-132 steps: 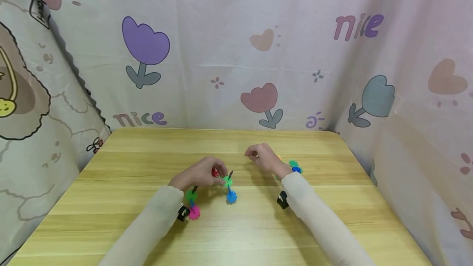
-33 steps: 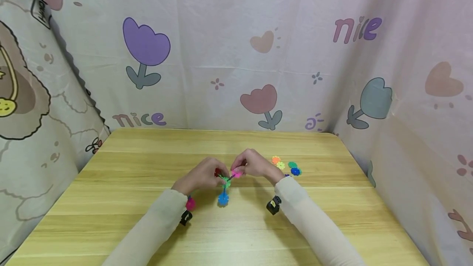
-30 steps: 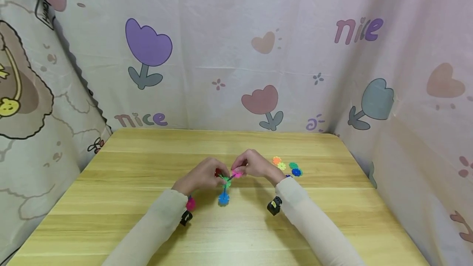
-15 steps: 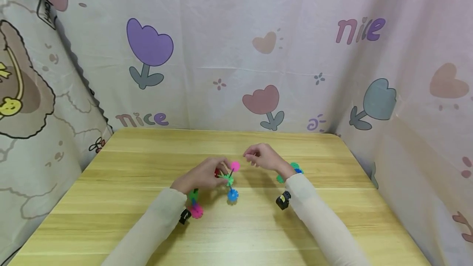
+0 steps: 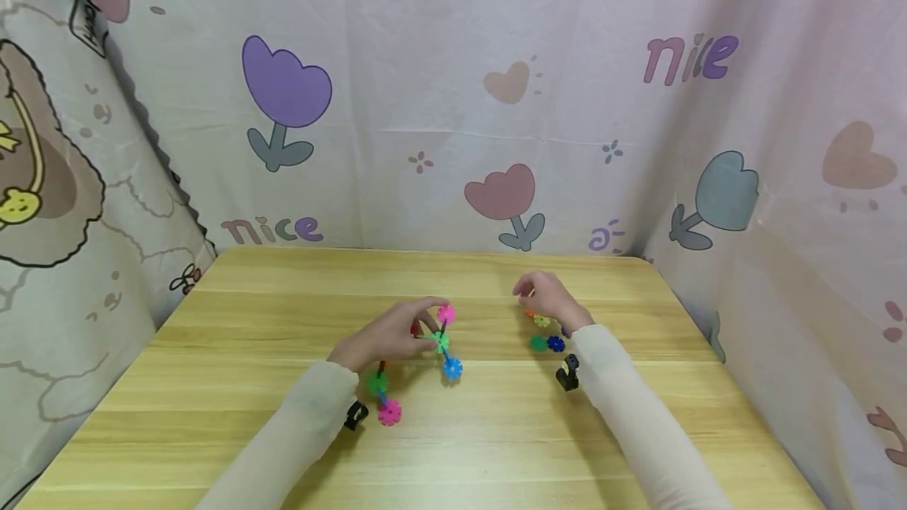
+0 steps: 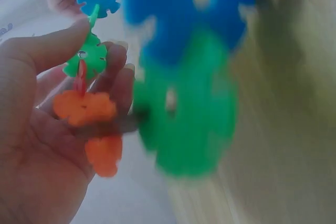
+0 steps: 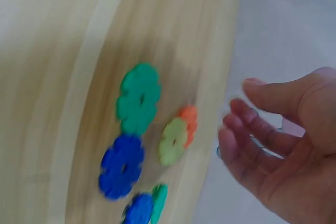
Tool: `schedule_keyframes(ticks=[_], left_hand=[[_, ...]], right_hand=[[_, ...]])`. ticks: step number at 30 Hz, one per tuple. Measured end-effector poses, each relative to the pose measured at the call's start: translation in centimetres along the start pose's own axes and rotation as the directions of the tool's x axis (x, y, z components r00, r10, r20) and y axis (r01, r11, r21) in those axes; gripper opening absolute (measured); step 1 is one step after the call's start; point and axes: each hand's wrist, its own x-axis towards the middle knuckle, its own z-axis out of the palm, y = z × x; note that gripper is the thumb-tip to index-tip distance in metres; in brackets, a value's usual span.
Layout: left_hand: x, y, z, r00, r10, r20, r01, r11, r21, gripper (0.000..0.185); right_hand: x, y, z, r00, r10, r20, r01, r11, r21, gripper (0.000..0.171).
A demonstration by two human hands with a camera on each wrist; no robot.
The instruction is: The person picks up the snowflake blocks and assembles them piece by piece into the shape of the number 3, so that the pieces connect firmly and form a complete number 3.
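My left hand (image 5: 390,330) holds a chain of slotted plastic flower discs above the table. In the left wrist view, the thumb and fingers pinch the chain at a light green disc (image 6: 86,59). An orange disc (image 6: 84,107) lies inside the hand, with a blurred green disc (image 6: 186,114) and blue disc (image 6: 178,3) close to the camera. At one end a pink disc (image 5: 446,314) sticks up, and a light blue disc (image 5: 453,368) hangs lower. My right hand (image 5: 549,297) hovers over loose discs, fingers loosely bent, holding nothing.
On the wooden table (image 5: 453,447), loose discs lie below my right hand: yellow-green (image 7: 173,141), orange (image 7: 189,124), green (image 7: 139,98), dark blue (image 7: 122,166) and several more partly hidden. A patterned curtain (image 5: 397,101) hangs behind the table and along both sides.
Earlier my right hand pressed the pink disc onto the chain; it has let go and moved right, over the loose discs. The left hand has turned the chain slightly, its lower end swinging right.
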Motion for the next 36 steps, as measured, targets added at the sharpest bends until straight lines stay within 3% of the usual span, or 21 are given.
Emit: schedule_keyframes(ticks=[5, 9, 20, 36], left_hand=[[0.0, 0.1, 0.0, 1.0, 0.022, 0.003, -0.022, 1.0, -0.004, 0.071], [-0.1, 0.1, 0.0, 1.0, 0.024, 0.0, -0.024, 1.0, -0.005, 0.07], [0.2, 0.4, 0.1, 0.999, 0.02, -0.038, -0.019, 1.0, 0.02, 0.064], [0.3, 0.2, 0.2, 0.998, 0.013, -0.069, -0.01, 0.999, 0.036, 0.059]], right_hand=[[-0.6, 1.2, -0.1, 0.994, 0.086, 0.065, -0.081, 0.994, -0.069, 0.024], [-1.0, 1.7, -0.2, 0.988, 0.11, 0.105, -0.098, 0.989, -0.111, 0.022], [-1.3, 2.6, 0.1, 0.981, 0.127, 0.149, -0.119, 0.991, -0.065, 0.012], [-1.8, 3.0, 0.2, 0.973, 0.14, 0.182, -0.138, 0.99, -0.026, 0.011]])
